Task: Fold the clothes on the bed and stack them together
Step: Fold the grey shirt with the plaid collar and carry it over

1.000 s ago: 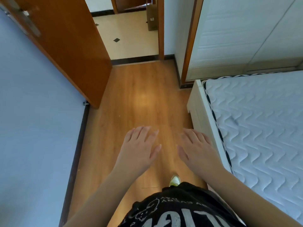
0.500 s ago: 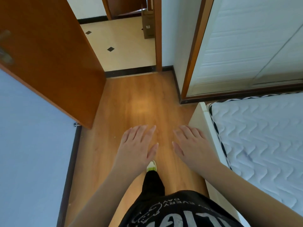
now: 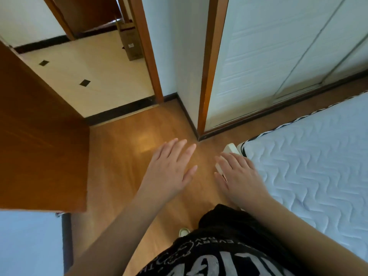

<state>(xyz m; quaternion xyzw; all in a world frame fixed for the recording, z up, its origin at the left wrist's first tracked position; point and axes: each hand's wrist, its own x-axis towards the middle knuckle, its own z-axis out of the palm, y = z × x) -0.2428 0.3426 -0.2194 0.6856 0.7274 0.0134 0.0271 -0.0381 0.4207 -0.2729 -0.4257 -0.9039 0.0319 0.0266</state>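
Hands held out palms-down over wood floor (image 3: 127,148): left hand (image 3: 169,168) and right hand (image 3: 239,176) spread, holding nothing, beside bed (image 3: 310,156) corner.

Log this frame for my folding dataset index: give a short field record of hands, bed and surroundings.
left hand: open, palm down, holding nothing
right hand: open, palm down, beside the bed corner
bed: bare quilted mattress at right
clothes to fold: none in view
door: wooden, open at left
wardrobe: white sliding panels
floor: wood
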